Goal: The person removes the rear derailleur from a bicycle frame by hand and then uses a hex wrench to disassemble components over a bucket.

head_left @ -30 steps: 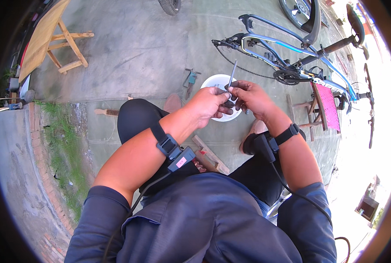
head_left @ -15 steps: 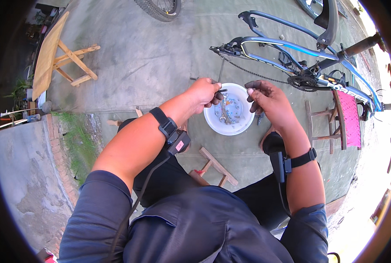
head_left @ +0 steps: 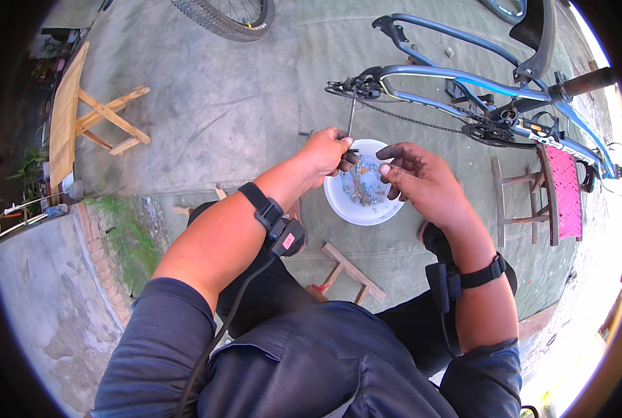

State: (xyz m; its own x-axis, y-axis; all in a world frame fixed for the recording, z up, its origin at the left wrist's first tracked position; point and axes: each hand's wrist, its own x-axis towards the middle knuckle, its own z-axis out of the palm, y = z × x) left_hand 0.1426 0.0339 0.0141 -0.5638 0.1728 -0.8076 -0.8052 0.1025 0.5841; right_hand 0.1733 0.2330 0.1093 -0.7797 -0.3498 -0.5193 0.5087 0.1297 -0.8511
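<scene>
My left hand [head_left: 333,155] is closed in a pinch round a thin metal rod [head_left: 353,117], which points away from me toward the bicycle's rear end. A short dark piece also shows at its fingertips; I cannot make out what it is. To the right, my right hand [head_left: 419,174] hovers with its darkened fingers bent and apart, the thumb separate, and nothing visible between them. Below and between both hands stands a white plastic bowl [head_left: 336,207]. Inside it lie a wrench [head_left: 357,187] and several small metal parts.
A blue bicycle frame [head_left: 436,72] with chain and crank lies at the far right, near a pink-seated stool [head_left: 560,191]. One wheel [head_left: 227,21] is at the far edge. A wooden folding stool [head_left: 67,115] stands left; another wooden piece [head_left: 353,270] lies between my legs.
My right hand's thumb and fingers have spread further apart. The left hand still grips the rod. The whole view has shifted slightly, so the bowl appears a little lower.
</scene>
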